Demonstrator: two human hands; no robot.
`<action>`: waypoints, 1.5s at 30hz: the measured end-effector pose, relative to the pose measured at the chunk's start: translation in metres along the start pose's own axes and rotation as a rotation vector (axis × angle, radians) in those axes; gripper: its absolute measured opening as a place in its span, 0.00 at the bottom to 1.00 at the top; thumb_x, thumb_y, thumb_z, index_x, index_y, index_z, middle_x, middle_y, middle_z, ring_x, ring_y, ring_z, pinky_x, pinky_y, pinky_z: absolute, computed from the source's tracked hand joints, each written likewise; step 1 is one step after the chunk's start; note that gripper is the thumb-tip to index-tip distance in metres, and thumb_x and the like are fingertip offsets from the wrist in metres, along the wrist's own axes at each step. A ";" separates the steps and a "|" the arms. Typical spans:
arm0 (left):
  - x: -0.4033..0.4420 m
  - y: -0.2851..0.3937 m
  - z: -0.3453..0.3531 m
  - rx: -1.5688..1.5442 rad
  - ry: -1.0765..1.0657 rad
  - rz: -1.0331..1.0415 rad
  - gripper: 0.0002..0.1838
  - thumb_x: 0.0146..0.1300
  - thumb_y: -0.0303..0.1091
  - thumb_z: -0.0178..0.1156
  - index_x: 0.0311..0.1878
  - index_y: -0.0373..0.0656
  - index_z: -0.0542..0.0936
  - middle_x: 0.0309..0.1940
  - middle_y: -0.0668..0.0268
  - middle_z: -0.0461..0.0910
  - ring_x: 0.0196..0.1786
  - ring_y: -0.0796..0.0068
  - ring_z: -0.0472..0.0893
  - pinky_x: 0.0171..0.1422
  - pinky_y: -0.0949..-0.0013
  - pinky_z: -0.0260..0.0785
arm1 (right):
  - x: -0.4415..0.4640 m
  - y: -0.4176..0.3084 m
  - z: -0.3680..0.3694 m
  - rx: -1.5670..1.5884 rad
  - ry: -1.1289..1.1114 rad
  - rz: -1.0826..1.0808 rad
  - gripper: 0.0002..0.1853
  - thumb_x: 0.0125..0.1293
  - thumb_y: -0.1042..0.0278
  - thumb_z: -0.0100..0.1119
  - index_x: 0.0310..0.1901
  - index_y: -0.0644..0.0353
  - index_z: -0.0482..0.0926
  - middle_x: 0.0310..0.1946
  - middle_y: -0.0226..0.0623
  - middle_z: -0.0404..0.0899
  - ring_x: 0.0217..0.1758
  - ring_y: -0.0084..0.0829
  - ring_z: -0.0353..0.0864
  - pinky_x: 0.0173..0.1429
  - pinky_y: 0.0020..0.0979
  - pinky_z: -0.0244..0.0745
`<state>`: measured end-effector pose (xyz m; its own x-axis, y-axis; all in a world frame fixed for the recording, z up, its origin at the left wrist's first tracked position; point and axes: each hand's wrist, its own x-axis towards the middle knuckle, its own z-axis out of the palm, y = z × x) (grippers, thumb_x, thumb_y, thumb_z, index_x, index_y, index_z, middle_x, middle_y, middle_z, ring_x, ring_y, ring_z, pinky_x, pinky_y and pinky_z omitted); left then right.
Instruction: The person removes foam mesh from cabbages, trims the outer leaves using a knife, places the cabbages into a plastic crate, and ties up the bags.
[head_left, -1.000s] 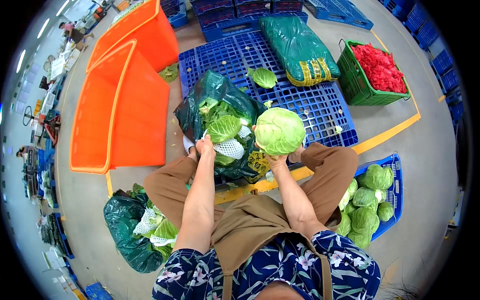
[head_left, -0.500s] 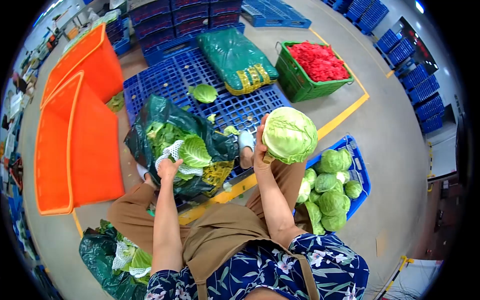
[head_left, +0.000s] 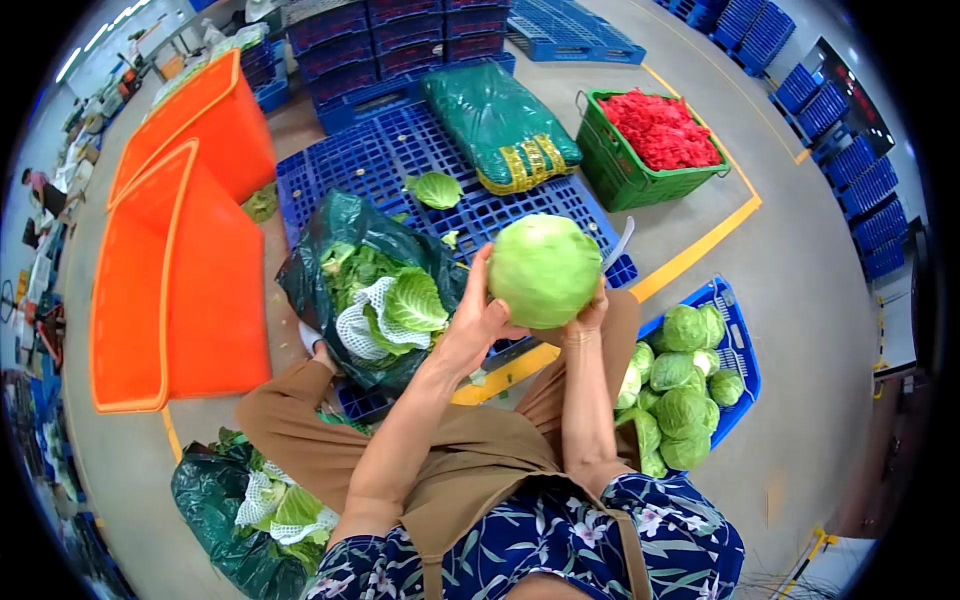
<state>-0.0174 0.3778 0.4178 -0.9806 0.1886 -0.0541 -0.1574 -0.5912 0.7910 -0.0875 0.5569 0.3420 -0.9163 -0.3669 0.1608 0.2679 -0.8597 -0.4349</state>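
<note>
A round pale-green cabbage [head_left: 546, 270] is held up in front of me between both hands. My left hand [head_left: 478, 318] grips its left side, fingers wrapped round it. My right hand [head_left: 588, 312] supports the lower right side, its fingers partly hidden behind the cabbage. A thin curved knife blade [head_left: 621, 243] sticks up just beyond my right hand; its handle is hidden. Left of the cabbage, an open dark green bag [head_left: 335, 225] holds loose outer leaves [head_left: 415, 300] and white foam netting [head_left: 356, 330].
Right of me, a blue crate [head_left: 738, 365] holds several cabbages. Ahead lie a blue pallet [head_left: 330, 165], a filled green bag [head_left: 500, 115] and a green crate [head_left: 640, 188] of red material. Orange bins [head_left: 215, 310] stand left; another leaf-filled bag [head_left: 215, 520] is lower left.
My left hand has let go of the foam netting in the bag and moved right onto the cabbage. The cabbage has shifted and turned to a smoother side. The knife blade now shows.
</note>
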 end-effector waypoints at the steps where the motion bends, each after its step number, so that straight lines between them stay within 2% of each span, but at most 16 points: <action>1: 0.002 -0.004 -0.013 -0.047 0.014 0.006 0.60 0.43 0.65 0.68 0.73 0.52 0.46 0.71 0.59 0.51 0.71 0.54 0.56 0.68 0.45 0.59 | 0.000 0.000 0.009 -0.086 -0.014 -0.032 0.35 0.59 0.50 0.63 0.66 0.50 0.64 0.66 0.36 0.63 0.68 0.40 0.63 0.69 0.50 0.61; 8: 0.008 -0.012 -0.047 -0.323 -0.111 0.131 0.63 0.32 0.51 0.80 0.71 0.50 0.52 0.67 0.62 0.60 0.68 0.62 0.63 0.68 0.58 0.62 | -0.019 0.006 0.046 -0.248 0.089 -0.033 0.35 0.62 0.49 0.59 0.69 0.49 0.59 0.69 0.37 0.57 0.71 0.38 0.58 0.69 0.45 0.62; 12: 0.017 0.005 -0.018 0.110 -0.142 0.307 0.64 0.29 0.46 0.81 0.72 0.48 0.52 0.69 0.54 0.54 0.71 0.57 0.58 0.71 0.57 0.54 | -0.047 -0.007 0.029 -0.195 0.215 0.081 0.34 0.66 0.46 0.53 0.68 0.52 0.58 0.67 0.40 0.61 0.68 0.38 0.63 0.68 0.46 0.63; 15: 0.033 0.016 0.012 0.902 -0.330 0.665 0.64 0.28 0.43 0.81 0.72 0.48 0.52 0.71 0.50 0.50 0.72 0.52 0.54 0.73 0.54 0.49 | -0.053 -0.022 0.015 0.075 0.243 0.056 0.34 0.66 0.43 0.50 0.68 0.55 0.58 0.66 0.40 0.63 0.67 0.40 0.64 0.68 0.46 0.63; 16: 0.038 0.011 0.023 0.971 -0.389 0.683 0.69 0.25 0.44 0.82 0.73 0.47 0.50 0.71 0.50 0.50 0.74 0.51 0.49 0.74 0.51 0.45 | -0.056 -0.027 0.013 0.046 0.309 0.005 0.42 0.58 0.37 0.57 0.67 0.55 0.61 0.67 0.42 0.62 0.68 0.43 0.62 0.69 0.51 0.60; 20: 0.054 -0.015 0.066 1.069 -0.596 0.684 0.66 0.27 0.46 0.81 0.72 0.46 0.51 0.71 0.48 0.48 0.73 0.47 0.49 0.74 0.51 0.46 | -0.092 -0.048 -0.012 0.138 0.216 -0.172 0.46 0.50 0.33 0.63 0.67 0.51 0.62 0.67 0.41 0.62 0.68 0.44 0.63 0.69 0.53 0.59; 23: 0.057 -0.035 0.092 1.141 -0.670 0.647 0.60 0.30 0.46 0.79 0.69 0.44 0.57 0.70 0.48 0.50 0.73 0.45 0.50 0.74 0.48 0.44 | -0.124 -0.068 -0.029 0.181 0.230 -0.260 0.45 0.48 0.38 0.68 0.66 0.51 0.65 0.65 0.41 0.66 0.67 0.42 0.65 0.69 0.50 0.61; 26: 0.056 -0.043 0.089 1.209 -0.538 0.569 0.50 0.36 0.44 0.77 0.65 0.42 0.64 0.70 0.50 0.53 0.73 0.50 0.52 0.74 0.53 0.47 | -0.167 -0.078 -0.079 0.243 0.396 -0.365 0.44 0.47 0.40 0.70 0.65 0.50 0.66 0.64 0.39 0.67 0.66 0.42 0.66 0.68 0.50 0.62; 28: 0.058 -0.038 0.070 1.192 -0.469 0.407 0.45 0.45 0.32 0.72 0.67 0.43 0.61 0.70 0.56 0.53 0.70 0.59 0.59 0.67 0.54 0.61 | -0.198 -0.085 -0.090 0.231 0.486 -0.447 0.43 0.48 0.39 0.69 0.64 0.50 0.67 0.63 0.38 0.68 0.66 0.42 0.66 0.68 0.50 0.62; 31: 0.058 -0.045 0.016 0.724 -0.208 0.070 0.33 0.56 0.23 0.63 0.65 0.37 0.64 0.66 0.55 0.61 0.63 0.63 0.70 0.59 0.65 0.69 | -0.243 -0.093 -0.112 0.202 0.622 -0.582 0.42 0.48 0.38 0.68 0.64 0.48 0.67 0.63 0.36 0.68 0.66 0.42 0.65 0.69 0.52 0.60; 33: 0.049 -0.033 -0.006 0.789 -0.061 0.039 0.27 0.59 0.24 0.60 0.63 0.35 0.67 0.57 0.57 0.72 0.59 0.65 0.74 0.54 0.69 0.72 | -0.272 -0.099 -0.128 0.218 0.709 -0.646 0.44 0.46 0.37 0.68 0.64 0.47 0.66 0.64 0.35 0.67 0.66 0.42 0.65 0.69 0.54 0.59; 36: 0.048 -0.034 -0.070 0.759 0.126 -0.070 0.23 0.61 0.28 0.61 0.59 0.36 0.71 0.54 0.57 0.75 0.52 0.69 0.77 0.52 0.68 0.72 | -0.301 -0.120 -0.129 0.040 1.069 -0.767 0.50 0.46 0.32 0.65 0.69 0.43 0.56 0.70 0.37 0.53 0.70 0.49 0.53 0.62 0.69 0.56; 39: 0.037 -0.037 -0.118 0.770 0.198 -0.094 0.23 0.61 0.33 0.60 0.59 0.37 0.72 0.50 0.57 0.77 0.50 0.70 0.77 0.51 0.69 0.72 | -0.330 -0.163 -0.143 -0.105 1.133 -0.788 0.39 0.60 0.42 0.57 0.68 0.52 0.59 0.68 0.38 0.58 0.68 0.47 0.58 0.65 0.63 0.57; 40: 0.035 -0.044 -0.147 0.829 0.234 -0.089 0.23 0.60 0.34 0.62 0.58 0.37 0.73 0.49 0.57 0.78 0.49 0.70 0.78 0.51 0.70 0.72 | -0.359 -0.183 -0.175 -0.093 1.123 -0.736 0.34 0.63 0.44 0.55 0.66 0.53 0.62 0.66 0.39 0.61 0.67 0.46 0.60 0.64 0.60 0.60; 42: 0.038 -0.053 -0.174 1.010 0.249 -0.064 0.25 0.58 0.39 0.64 0.57 0.37 0.74 0.49 0.56 0.78 0.47 0.68 0.79 0.51 0.67 0.72 | -0.340 -0.222 -0.116 -0.364 1.249 -0.607 0.32 0.64 0.47 0.54 0.66 0.53 0.63 0.67 0.41 0.59 0.66 0.45 0.62 0.64 0.55 0.64; 45: 0.026 -0.051 -0.213 1.006 0.386 -0.169 0.26 0.57 0.39 0.64 0.58 0.38 0.74 0.50 0.53 0.78 0.48 0.62 0.80 0.51 0.62 0.73 | -0.308 -0.283 -0.130 -0.587 1.437 -0.202 0.41 0.59 0.39 0.57 0.68 0.52 0.58 0.68 0.45 0.56 0.65 0.49 0.63 0.55 0.64 0.68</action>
<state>-0.0596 0.2454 0.2459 -0.9536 -0.1551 -0.2580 -0.2980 0.3648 0.8821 0.0798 0.9594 0.3005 -0.5188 0.6610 -0.5421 0.2745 -0.4717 -0.8379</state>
